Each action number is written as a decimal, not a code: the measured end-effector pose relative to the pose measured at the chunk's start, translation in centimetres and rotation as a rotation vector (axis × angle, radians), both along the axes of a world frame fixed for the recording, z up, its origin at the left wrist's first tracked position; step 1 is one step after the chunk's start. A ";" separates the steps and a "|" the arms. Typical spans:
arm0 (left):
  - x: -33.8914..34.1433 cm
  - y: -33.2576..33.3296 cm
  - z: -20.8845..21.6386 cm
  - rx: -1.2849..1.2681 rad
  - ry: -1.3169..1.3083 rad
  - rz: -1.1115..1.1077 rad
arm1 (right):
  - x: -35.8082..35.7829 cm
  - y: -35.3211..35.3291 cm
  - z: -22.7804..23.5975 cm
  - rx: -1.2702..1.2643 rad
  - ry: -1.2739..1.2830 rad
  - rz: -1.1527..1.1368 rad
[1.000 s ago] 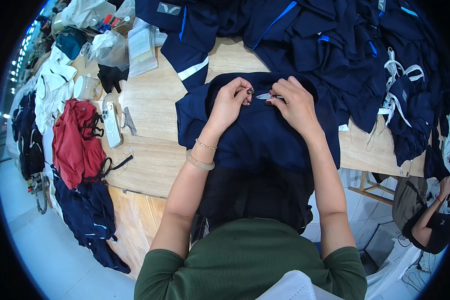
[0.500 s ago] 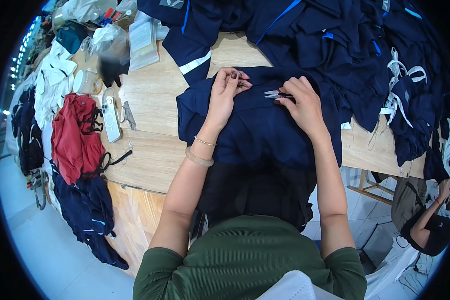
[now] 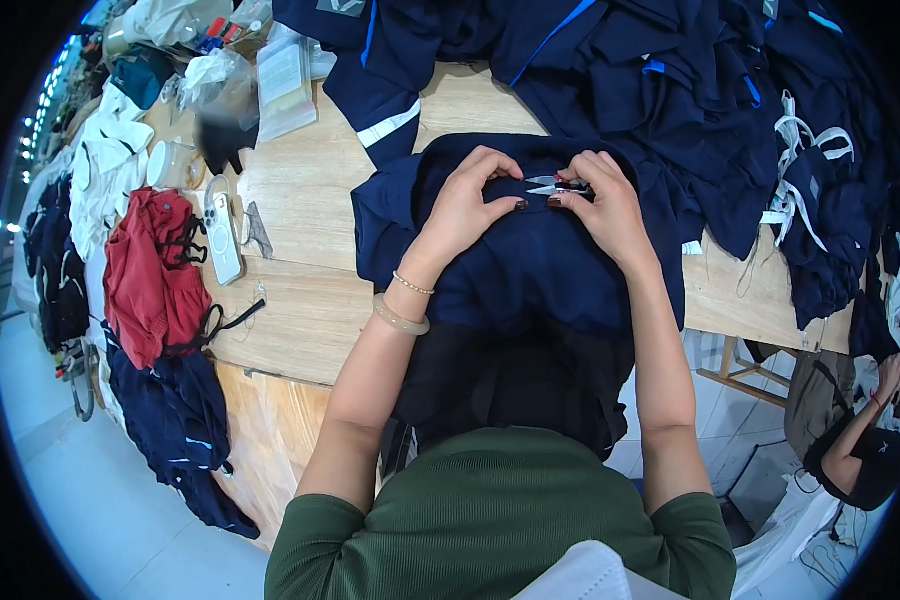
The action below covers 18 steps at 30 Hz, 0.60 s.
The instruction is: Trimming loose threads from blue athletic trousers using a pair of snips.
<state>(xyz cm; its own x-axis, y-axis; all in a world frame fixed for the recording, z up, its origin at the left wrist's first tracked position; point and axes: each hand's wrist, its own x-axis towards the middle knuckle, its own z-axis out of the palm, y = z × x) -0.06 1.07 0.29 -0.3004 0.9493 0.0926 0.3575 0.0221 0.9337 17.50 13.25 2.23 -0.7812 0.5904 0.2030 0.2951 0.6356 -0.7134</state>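
A navy garment (image 3: 535,265) lies bunched on the table edge and over my lap, in front of me. My right hand (image 3: 608,205) is closed around small thread snips (image 3: 544,190), whose two silver blades stand apart and point left just above the cloth. My left hand (image 3: 462,205) rests on the garment left of the blade tips. Its thumb and forefinger are curved and apart, with a gap of navy cloth showing between them. Whether a thread lies near the blades is too small to tell.
More navy garments (image 3: 660,110) are heaped across the back and right of the wooden table (image 3: 300,235). To the left lie a white phone (image 3: 224,240), a red garment (image 3: 150,275) and plastic bags (image 3: 288,85). Another person (image 3: 860,455) works at the lower right.
My left hand has turned over, and its thumb and forefinger have spread apart, closer to the snips. The snips' blades have opened wider; my right hand has barely moved.
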 end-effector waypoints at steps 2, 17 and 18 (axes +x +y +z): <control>0.6 0.1 -0.4 0.045 0.056 0.030 | 0.1 0.2 0.1 -0.021 0.020 -0.036; 1.5 1.2 -1.7 0.136 0.031 0.370 | 0.6 0.3 0.4 -0.162 0.035 -0.152; 1.4 1.1 -1.7 0.135 0.032 0.371 | 0.6 0.3 0.4 -0.158 0.028 -0.152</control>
<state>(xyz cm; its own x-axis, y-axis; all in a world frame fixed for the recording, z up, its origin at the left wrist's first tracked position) 1.35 2.13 -1.41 -0.6154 0.7557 0.2241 0.3774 0.0329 0.9255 18.08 13.55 2.63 -0.6760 0.7272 0.1190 0.3576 0.4650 -0.8099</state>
